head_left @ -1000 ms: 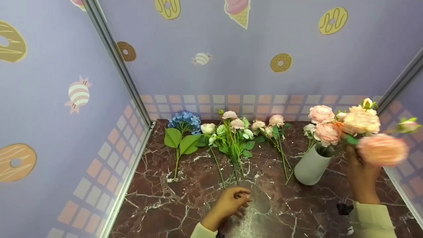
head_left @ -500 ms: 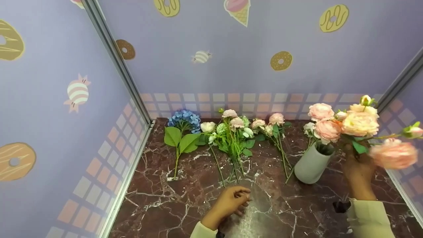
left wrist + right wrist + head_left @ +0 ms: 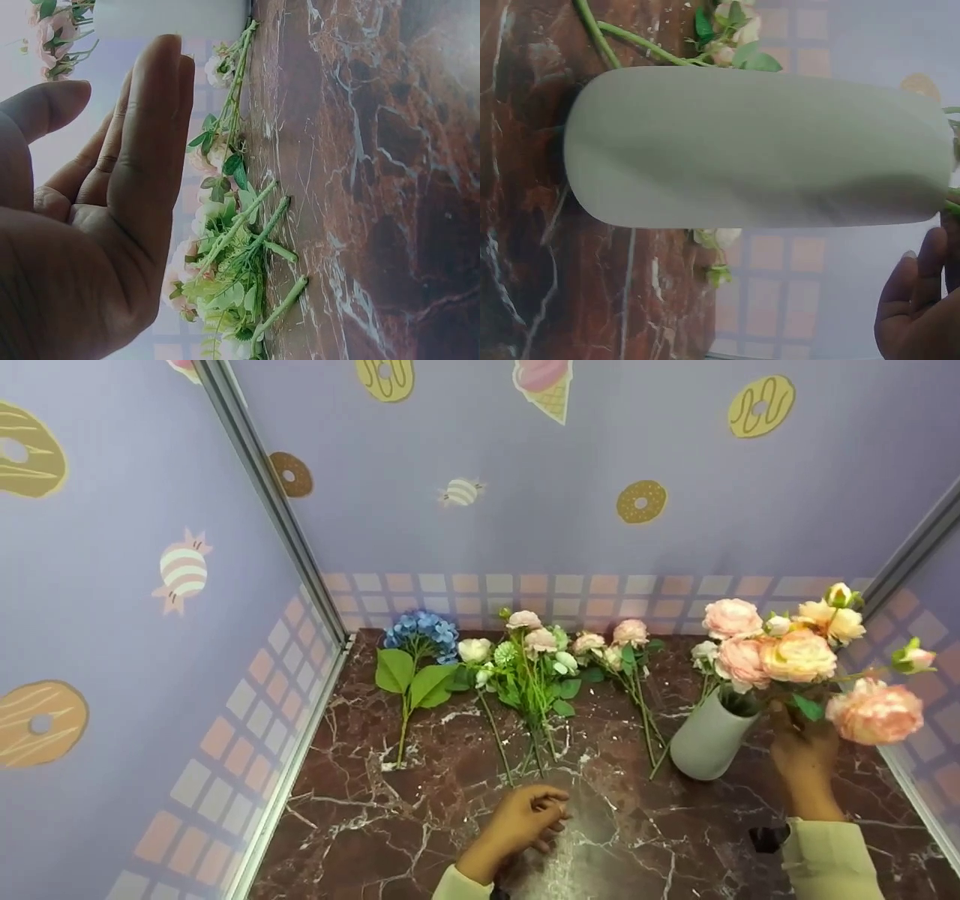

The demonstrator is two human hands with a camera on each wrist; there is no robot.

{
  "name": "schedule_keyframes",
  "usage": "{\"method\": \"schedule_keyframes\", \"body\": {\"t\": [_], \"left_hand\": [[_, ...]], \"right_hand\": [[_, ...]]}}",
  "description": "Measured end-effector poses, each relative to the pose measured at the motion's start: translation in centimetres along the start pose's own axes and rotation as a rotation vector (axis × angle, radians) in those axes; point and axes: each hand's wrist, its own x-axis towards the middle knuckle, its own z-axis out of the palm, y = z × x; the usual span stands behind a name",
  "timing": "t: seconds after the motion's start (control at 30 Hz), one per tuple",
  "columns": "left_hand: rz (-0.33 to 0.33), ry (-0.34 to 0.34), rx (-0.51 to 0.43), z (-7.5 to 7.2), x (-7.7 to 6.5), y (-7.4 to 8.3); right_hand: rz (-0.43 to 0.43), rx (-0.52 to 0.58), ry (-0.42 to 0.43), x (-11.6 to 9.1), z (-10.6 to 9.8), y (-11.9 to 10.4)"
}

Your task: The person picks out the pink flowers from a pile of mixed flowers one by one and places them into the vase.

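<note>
In the head view, my right hand is beside the mouth of the pale grey vase, gripping a peony branch by its stem, under the blooms. Its peach and yellow flowers spread above the hand, with a bud out to the right. Pink blooms crowd over the vase opening. The right wrist view shows the vase wall up close, curled fingers at its rim and the held stem mostly hidden. My left hand stays low over the table, fingers loosely bent around nothing.
Along the back of the marble-patterned table lie a blue hydrangea, a mixed bunch of green and white flowers and pale pink stems. Patterned panels stand at the back, left and right. A small black object is by the right sleeve.
My right hand has moved left toward the vase with the peony branch; its yellow bloom now overlaps the pink ones. The left hand has stayed in place.
</note>
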Motion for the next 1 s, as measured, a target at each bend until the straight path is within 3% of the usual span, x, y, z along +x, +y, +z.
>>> {"method": "schedule_keyframes", "body": {"t": [0.07, 0.17, 0.27, 0.4, 0.57, 0.67, 0.8, 0.9, 1.0], "left_hand": [[0.004, -0.002, -0.012, 0.0, 0.1, 0.0], [0.011, -0.004, -0.017, 0.0, 0.3, -0.1], [0.006, -0.009, -0.005, 0.0, 0.3, -0.2], [0.003, -0.004, 0.016, -0.3, 0.2, 0.1], [0.023, 0.061, 0.065, -1.8, 1.2, 0.5], [0.019, 0.128, 0.119, -2.9, 2.6, 0.7], [0.025, 0.251, 0.265, -4.1, 5.2, 1.0], [0.048, 0.331, 0.444, -4.3, 7.5, 0.9], [0.05, 0.39, 0.571, -4.2, 9.4, 0.8]], "right_hand": [[0.017, 0.088, -0.005, 0.0, 0.0, -0.3], [-0.079, 0.144, -0.029, -0.4, 0.0, -1.4], [-0.165, 0.105, -0.027, -1.1, -0.1, -2.4], [-0.155, 0.019, -0.039, -1.5, -0.3, -2.8], [-0.196, -0.028, -0.064, -1.4, -0.2, -2.5], [-0.151, 0.042, -0.064, -1.7, -0.3, -2.1], [0.024, 0.16, -0.017, -3.5, -0.3, -1.5], [0.136, 0.137, 0.044, -5.7, 0.0, -0.9], [0.179, 0.092, 0.023, -8.0, 1.0, 0.4]]}}
